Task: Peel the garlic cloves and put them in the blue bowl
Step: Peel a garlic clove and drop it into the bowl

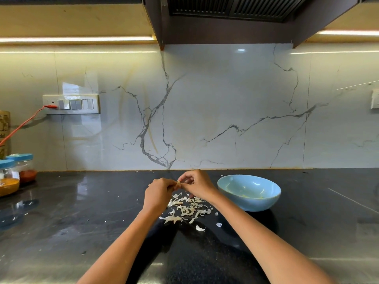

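While both hands, left (159,190) and right (196,184), pinch one garlic clove (178,183) between them, the blue bowl (249,192) sits just right.

Glossy black stone counter (82,232), papery garlic skins (187,209), smooth glazed blue bowl (249,199).

Garlic clove (178,183) pinched between left hand (159,191) and right hand (196,184) above peel heap (187,209) on black counter (82,222); blue bowl (249,193) just right.
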